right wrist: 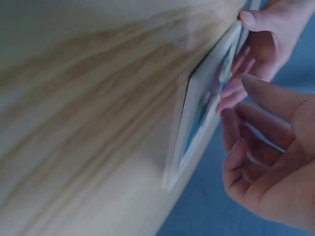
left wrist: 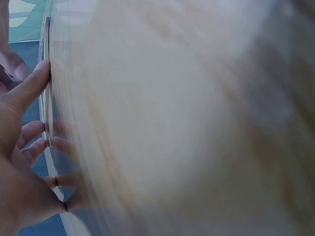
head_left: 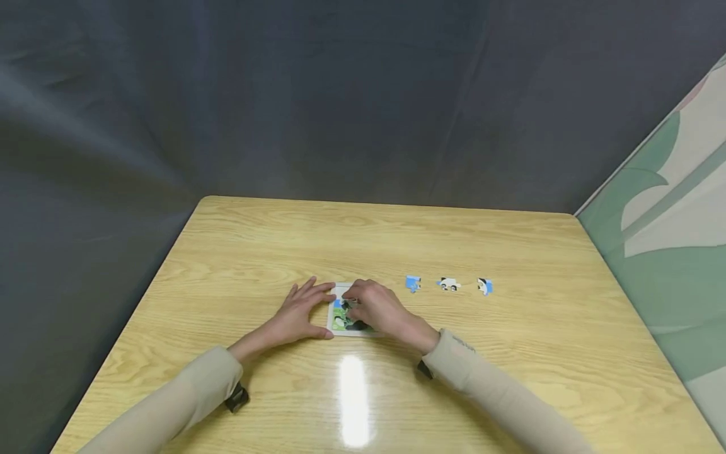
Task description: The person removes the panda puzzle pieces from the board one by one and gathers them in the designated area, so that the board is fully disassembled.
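Note:
A white-framed jigsaw puzzle board (head_left: 331, 321) lies flat on the table, its picture green, blue and black. My left hand (head_left: 295, 318) is spread at its left side, thumb at the near corner and fingertips at the far one. Over the board's right part is my right hand (head_left: 382, 309), fingers bent down towards the picture and hiding much of it. In the right wrist view, the right thumb and fingers stand apart close to the puzzle board (right wrist: 194, 110), with no piece visible between them.
To the right of the board three loose jigsaw pieces lie in a row: a blue piece (head_left: 413, 283), a panda-face piece (head_left: 449, 284) and a blue, black and white piece (head_left: 484, 286). Dark cloth (head_left: 363, 107) hangs behind the wooden table (head_left: 272, 246); a patterned curtain (head_left: 663, 252) borders its right.

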